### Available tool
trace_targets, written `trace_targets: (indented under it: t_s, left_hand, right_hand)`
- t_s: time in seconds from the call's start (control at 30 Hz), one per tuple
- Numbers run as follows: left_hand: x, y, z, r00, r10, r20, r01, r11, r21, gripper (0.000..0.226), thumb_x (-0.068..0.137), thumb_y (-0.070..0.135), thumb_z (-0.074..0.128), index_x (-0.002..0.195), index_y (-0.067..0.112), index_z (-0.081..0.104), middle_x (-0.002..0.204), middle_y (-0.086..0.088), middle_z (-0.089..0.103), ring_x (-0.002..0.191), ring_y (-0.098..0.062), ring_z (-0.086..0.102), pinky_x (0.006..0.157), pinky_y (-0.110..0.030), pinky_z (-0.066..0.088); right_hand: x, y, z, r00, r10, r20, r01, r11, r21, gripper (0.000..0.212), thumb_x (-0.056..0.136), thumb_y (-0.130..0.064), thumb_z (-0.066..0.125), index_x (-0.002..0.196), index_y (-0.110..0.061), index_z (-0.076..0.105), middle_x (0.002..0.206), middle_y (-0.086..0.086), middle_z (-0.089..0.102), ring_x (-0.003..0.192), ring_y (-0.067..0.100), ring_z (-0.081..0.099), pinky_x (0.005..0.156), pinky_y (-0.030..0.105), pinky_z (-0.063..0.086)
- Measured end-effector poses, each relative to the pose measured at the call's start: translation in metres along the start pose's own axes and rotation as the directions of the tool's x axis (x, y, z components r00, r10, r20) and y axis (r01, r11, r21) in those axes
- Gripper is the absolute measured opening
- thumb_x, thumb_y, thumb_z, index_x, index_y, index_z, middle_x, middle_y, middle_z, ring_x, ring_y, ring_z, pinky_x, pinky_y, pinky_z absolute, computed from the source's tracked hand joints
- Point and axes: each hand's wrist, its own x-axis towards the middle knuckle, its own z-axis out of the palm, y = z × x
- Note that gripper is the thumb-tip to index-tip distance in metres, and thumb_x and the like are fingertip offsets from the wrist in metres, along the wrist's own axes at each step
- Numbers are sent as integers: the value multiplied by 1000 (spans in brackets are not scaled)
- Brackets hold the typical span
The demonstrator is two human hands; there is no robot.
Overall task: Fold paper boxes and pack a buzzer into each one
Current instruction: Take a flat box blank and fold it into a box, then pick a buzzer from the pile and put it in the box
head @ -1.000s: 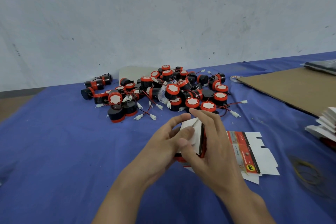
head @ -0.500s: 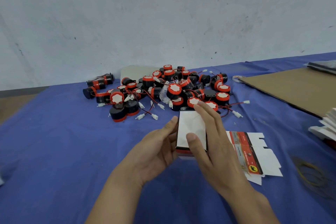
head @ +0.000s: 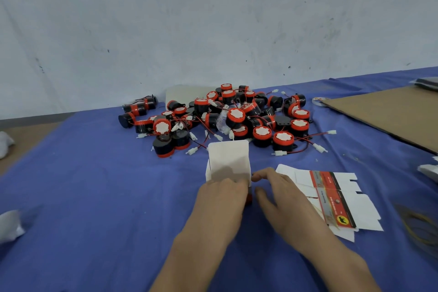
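Note:
A paper box (head: 228,159) stands on the blue cloth with its white lid flap upright, and a bit of its red side shows low down. My left hand (head: 222,194) grips the box's near side, fingers curled over it. My right hand (head: 279,199) lies just right of the box, its fingertips touching the box's right edge. Behind the box sits a pile of several black-and-red buzzers (head: 227,121) with red wires and white plugs. A flat unfolded box blank (head: 331,199), white with a red and black strip, lies under and right of my right hand.
A brown cardboard sheet (head: 384,114) covers the back right, with a tape roll (head: 317,101) at its corner. More flat blanks (head: 429,170) sit at the right edge, above some rubber bands (head: 422,225). White plastic (head: 9,225) lies at the left.
The box went from held flat between both hands to standing with its white flap raised. My left hand moved over its near side. My right hand slid down to its right edge.

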Motion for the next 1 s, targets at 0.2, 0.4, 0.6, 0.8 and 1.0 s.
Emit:
trace_targets:
  t_s: [0.2,0.4,0.6,0.8,1.0]
  left_hand:
    - [-3,1,-4,999,18,-39,-19,999,-43,21,105,30,40,115,22,56,113,-2,64,99,-23,59,78,-32,42]
    - [-9,-36,-34,852,-153,-501,-159,836,-526,34,99,51,32,97,35,62,92,17,63,91,-3,56,74,-17,44]
    - [62,-143,6,725,-647,-237,312,615,-724,28,99,27,53,125,17,57,113,-13,63,110,-30,55,91,-42,49]
    - [95,-184,51,757,-651,61,519,542,-661,51,101,33,56,143,8,42,142,-15,52,126,-36,49,97,-42,43]
    - [70,-143,11,504,-804,-316,227,477,-849,61,92,37,60,143,15,36,132,-9,46,123,-28,43,90,-38,43]
  right_hand:
    - [1,-4,-1,997,72,-3,-72,997,10,21,98,-32,50,106,-49,41,107,-19,52,97,0,50,76,16,38]
    - [4,-3,-9,989,142,-41,-139,988,70,30,100,-23,50,124,-39,46,117,-17,53,104,11,57,87,30,48]
    - [10,5,-14,984,149,-98,-130,975,182,45,101,-22,47,143,-36,37,128,-24,50,93,14,53,84,28,42]
    - [14,14,-16,965,175,-193,-128,964,232,58,100,-26,48,153,-32,25,125,-21,52,100,17,56,77,25,34]
    - [14,-5,-24,929,134,-344,-22,950,312,47,99,-29,44,144,-40,37,124,-19,53,89,23,57,86,38,48]
